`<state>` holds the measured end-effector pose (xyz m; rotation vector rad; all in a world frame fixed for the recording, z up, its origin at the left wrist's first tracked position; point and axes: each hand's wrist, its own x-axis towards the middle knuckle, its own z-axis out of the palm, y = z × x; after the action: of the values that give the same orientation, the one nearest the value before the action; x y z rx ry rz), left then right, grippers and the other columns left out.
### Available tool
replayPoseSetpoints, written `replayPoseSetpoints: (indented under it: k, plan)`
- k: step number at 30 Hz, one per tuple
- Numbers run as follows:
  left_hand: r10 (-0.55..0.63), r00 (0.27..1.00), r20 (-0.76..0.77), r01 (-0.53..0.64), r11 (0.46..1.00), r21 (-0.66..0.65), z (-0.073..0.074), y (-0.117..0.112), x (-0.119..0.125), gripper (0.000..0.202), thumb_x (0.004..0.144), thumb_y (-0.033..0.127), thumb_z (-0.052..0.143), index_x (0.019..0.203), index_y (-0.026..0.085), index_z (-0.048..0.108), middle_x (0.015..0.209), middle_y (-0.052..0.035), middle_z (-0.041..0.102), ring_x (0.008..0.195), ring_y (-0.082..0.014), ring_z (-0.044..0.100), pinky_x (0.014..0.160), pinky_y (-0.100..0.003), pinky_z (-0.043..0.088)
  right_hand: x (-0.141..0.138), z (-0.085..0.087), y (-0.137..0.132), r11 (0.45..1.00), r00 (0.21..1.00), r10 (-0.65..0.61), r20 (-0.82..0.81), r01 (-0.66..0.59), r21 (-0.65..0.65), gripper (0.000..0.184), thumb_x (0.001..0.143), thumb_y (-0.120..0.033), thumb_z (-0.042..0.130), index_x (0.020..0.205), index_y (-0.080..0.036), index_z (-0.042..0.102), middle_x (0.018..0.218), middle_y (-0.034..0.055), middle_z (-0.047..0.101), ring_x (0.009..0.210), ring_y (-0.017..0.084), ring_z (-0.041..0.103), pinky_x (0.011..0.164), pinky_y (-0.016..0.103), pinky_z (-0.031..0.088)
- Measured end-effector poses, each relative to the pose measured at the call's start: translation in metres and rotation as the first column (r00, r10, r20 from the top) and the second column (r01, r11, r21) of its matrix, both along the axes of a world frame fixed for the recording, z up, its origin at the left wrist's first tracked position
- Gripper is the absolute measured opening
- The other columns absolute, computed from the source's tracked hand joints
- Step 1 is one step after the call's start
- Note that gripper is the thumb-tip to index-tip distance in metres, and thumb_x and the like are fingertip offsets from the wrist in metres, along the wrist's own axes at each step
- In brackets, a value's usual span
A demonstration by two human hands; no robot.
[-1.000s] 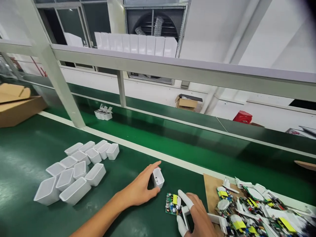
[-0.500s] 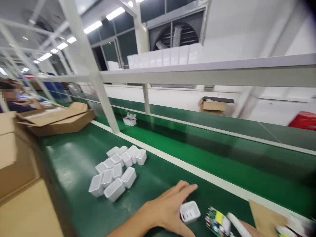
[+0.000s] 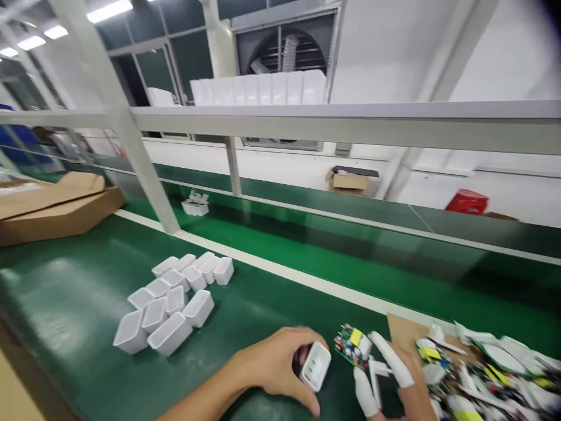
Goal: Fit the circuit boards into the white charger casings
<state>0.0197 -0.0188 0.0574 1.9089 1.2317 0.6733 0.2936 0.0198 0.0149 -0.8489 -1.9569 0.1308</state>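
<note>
I saw open green worktop [image 3: 249,304] between the white cases [image 3: 170,334] on the left and the person's left hand [image 3: 280,359]. Only a narrow gap parted the white housing [image 3: 319,359] there from the circuit board [image 3: 349,344] in the right hand [image 3: 414,392]. A heap of parts [image 3: 491,380] crowded the near right. Farther off, green belt [image 3: 307,251] ran free rightward of a pale post [image 3: 142,158].

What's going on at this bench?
A person's left hand holds a small white case, tilted. The right hand, with white-covered fingers, holds a circuit board and a white plastic piece. The board is outside the case. More white cases stand grouped leftward; more boards lie heaped on cardboard at right.
</note>
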Motion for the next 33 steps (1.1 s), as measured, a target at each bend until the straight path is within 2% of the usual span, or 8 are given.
replayPoseSetpoints:
  k: [3,6,9,13,19,24,33]
  plan:
    - [0.153,0.988,0.034,-0.156,0.973,0.169,0.002,0.001,0.008,0.068,0.065,0.042,0.1,0.123,0.024,0.068,0.12,-0.0073,0.071,0.115,-0.0296,0.058,0.1,-0.04,0.051,-0.006,0.018,-0.01,1.0,1.0,0.027,0.002,-0.027,0.014,0.055,0.097,-0.021,0.062,0.149,-0.019,0.047,0.13,0.0174,0.061,0.119,0.035,0.062,0.097,0.051,0.055]
    - [0.156,0.987,0.046,-0.163,0.955,0.249,0.0,0.002,0.014,0.071,0.07,0.025,0.098,0.131,0.025,0.062,0.127,-0.008,0.066,0.118,-0.0286,0.056,0.104,-0.043,0.05,-0.01,0.022,-0.018,0.996,0.994,0.089,0.068,-0.091,0.025,0.056,0.095,-0.015,0.056,0.15,-0.018,0.045,0.129,0.015,0.064,0.123,0.033,0.062,0.1,0.049,0.056]
    - [0.146,0.989,0.028,-0.147,0.938,0.315,-0.005,0.003,0.017,0.073,0.076,0.015,0.092,0.139,0.027,0.056,0.13,-0.0077,0.063,0.117,-0.0269,0.057,0.103,-0.042,0.051,-0.013,0.017,-0.022,0.997,0.99,0.043,0.137,-0.052,0.058,0.056,0.093,-0.014,0.053,0.148,-0.017,0.047,0.128,0.0141,0.067,0.123,0.033,0.064,0.098,0.048,0.058]
    - [0.139,0.99,-0.01,-0.125,0.916,0.381,-0.007,0.004,0.019,0.073,0.085,0.011,0.081,0.148,0.031,0.05,0.13,-0.0078,0.059,0.119,-0.026,0.056,0.103,-0.041,0.051,-0.015,0.015,-0.022,0.996,0.986,0.032,0.166,-0.046,0.081,0.058,0.09,-0.011,0.051,0.147,-0.015,0.048,0.129,0.0139,0.068,0.126,0.033,0.062,0.098,0.048,0.059]
    - [0.108,0.993,-0.056,-0.076,0.913,0.401,-0.009,0.005,0.021,0.076,0.088,0.008,0.078,0.152,0.033,0.046,0.131,-0.0079,0.057,0.12,-0.0258,0.055,0.103,-0.041,0.052,-0.014,0.005,-0.014,0.987,0.978,0.053,0.204,-0.082,0.135,0.066,0.085,-0.013,0.052,0.151,-0.008,0.045,0.129,0.0172,0.065,0.125,0.036,0.059,0.099,0.051,0.058]
    - [0.095,0.992,-0.077,-0.057,0.919,0.391,-0.011,0.004,0.021,0.078,0.088,0.006,0.077,0.153,0.033,0.044,0.132,-0.0082,0.056,0.12,-0.0259,0.054,0.104,-0.042,0.052,-0.014,-0.006,-0.013,0.992,0.976,0.075,0.202,-0.095,0.088,0.072,0.082,-0.015,0.052,0.153,-0.007,0.043,0.132,0.0181,0.063,0.128,0.037,0.057,0.101,0.052,0.056]
    - [0.102,0.992,-0.075,-0.066,0.923,0.38,-0.009,0.005,0.023,0.074,0.089,0.008,0.077,0.152,0.033,0.047,0.131,-0.0077,0.056,0.119,-0.0255,0.054,0.103,-0.04,0.052,-0.014,-0.003,-0.015,0.991,0.973,0.119,0.199,-0.128,0.034,0.079,0.081,-0.012,0.053,0.158,-0.009,0.035,0.135,0.0201,0.06,0.129,0.04,0.055,0.103,0.06,0.055]
